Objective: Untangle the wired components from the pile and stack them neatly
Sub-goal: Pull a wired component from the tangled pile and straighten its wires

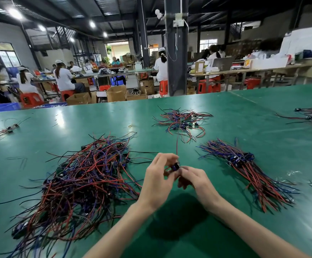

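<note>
The green table (244, 108) carries the tangled pile (84, 179) left of our fingers and the combed stack (248, 170) right of them. With left hand (157, 183) and right hand (196, 180) we pinch one dark component (175, 166) between curled fingertips. Its red wire (177, 144) seems to rise beyond them.

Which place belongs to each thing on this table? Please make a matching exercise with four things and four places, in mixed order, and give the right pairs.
Things
1. tangled pile
2. neat stack
3. component
4. far pile

Places
A. held by left hand and right hand
B. beyond the hands
C. left of the hands
D. right of the hands

Pairs: 1-C, 2-D, 3-A, 4-B
</note>
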Motion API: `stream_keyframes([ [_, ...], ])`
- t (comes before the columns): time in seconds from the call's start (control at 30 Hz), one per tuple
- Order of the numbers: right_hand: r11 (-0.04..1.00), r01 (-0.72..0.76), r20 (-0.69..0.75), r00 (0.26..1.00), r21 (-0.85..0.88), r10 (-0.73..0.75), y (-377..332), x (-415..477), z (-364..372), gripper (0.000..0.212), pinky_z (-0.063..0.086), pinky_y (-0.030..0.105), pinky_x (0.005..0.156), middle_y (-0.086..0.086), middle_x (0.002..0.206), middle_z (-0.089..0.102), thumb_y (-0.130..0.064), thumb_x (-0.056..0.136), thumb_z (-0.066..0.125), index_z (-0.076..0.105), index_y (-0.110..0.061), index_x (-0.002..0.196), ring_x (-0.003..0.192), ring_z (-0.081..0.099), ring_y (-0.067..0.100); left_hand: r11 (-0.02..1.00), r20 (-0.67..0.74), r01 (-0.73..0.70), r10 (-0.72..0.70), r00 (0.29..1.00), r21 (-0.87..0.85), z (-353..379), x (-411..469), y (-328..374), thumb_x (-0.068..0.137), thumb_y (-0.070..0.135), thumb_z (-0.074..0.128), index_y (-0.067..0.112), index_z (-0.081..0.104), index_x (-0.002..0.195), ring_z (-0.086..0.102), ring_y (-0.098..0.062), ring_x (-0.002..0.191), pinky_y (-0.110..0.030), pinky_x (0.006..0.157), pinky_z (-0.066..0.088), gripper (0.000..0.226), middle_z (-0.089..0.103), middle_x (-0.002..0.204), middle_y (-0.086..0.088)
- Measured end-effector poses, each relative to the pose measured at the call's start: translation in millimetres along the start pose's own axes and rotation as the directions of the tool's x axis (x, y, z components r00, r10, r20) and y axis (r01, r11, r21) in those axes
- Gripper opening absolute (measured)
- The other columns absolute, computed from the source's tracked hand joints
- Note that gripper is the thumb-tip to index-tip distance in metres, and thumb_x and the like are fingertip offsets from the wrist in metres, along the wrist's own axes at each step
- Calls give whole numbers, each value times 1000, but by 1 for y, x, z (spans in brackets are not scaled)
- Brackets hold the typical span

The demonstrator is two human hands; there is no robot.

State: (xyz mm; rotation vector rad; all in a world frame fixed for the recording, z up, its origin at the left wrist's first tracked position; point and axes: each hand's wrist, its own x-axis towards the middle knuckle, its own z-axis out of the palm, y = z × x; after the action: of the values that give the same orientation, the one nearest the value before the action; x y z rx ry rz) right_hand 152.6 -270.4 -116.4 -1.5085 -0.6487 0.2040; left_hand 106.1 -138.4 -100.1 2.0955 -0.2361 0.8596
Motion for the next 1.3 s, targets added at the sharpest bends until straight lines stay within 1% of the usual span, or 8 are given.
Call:
stream_keyframes([
  [0.3,917,-185,-112,965,354,238,-2,2,-2,15,45,20,49,5,71,68,-2,88,57,69,-6,79,52,53,11,974,59,195,-189,980,-112,2,-18,-1,75,4,77,37,52,105,63,2,88,-15,76,51,51,68,93,11],
  [0.67,939,-253,-9,965,235,263,-15,0,-15,3,53,25,52,6,66,63,0,84,64,65,-4,84,54,57,13,864,143,402,-376,916,-303,4,-19,-9,86,0,65,11,65,79,69,-24,61,-35,63,59,13,70,71,-8],
  [0.83,919,-295,-123,934,261,335,-41,34,-23,4,52,22,47,9,64,59,3,84,64,62,2,81,46,56,12,391,194,605,-707,680,-693,8,-16,-11,99,29,47,-2,61,87,63,-25,51,-30,49,54,36,64,65,-15],
  [0.9,873,-303,-183,901,383,393,-51,76,-33,10,51,20,45,11,66,55,5,86,61,58,3,77,46,55,12,352,177,586,-731,659,-730,9,-14,-14,101,33,39,-3,58,94,63,-25,51,-30,48,53,41,63,66,-14],
  [1.0,783,-220,-200,894,582,400,-68,138,-45,11,56,21,75,14,93,57,-1,91,57,57,5,100,83,67,22,401,128,576,-733,668,-712,10,-15,-17,102,30,39,2,55,104,63,-22,52,-31,51,55,32,62,81,-14],
  [1.07,742,-273,-113,898,612,425,-67,164,-49,47,36,28,107,14,125,42,-12,93,58,40,6,132,127,46,29,413,125,575,-727,675,-706,11,-16,-18,101,22,43,6,53,104,63,-20,52,-32,53,55,19,61,88,-14],
  [1.17,866,-484,-152,853,123,499,-47,183,-35,58,37,36,109,16,147,31,-10,87,67,37,-2,136,133,38,30,536,94,574,-675,732,-619,14,-18,-19,99,9,44,8,55,99,60,-16,50,-30,52,54,10,61,84,-11],
  [1.3,794,-396,-141,916,-462,375,-18,187,18,39,53,34,79,17,107,57,-3,82,68,55,4,118,90,53,23,805,63,488,-498,865,-339,20,-25,-18,91,-3,44,12,59,85,57,-11,52,-28,53,50,22,62,70,-5],
])
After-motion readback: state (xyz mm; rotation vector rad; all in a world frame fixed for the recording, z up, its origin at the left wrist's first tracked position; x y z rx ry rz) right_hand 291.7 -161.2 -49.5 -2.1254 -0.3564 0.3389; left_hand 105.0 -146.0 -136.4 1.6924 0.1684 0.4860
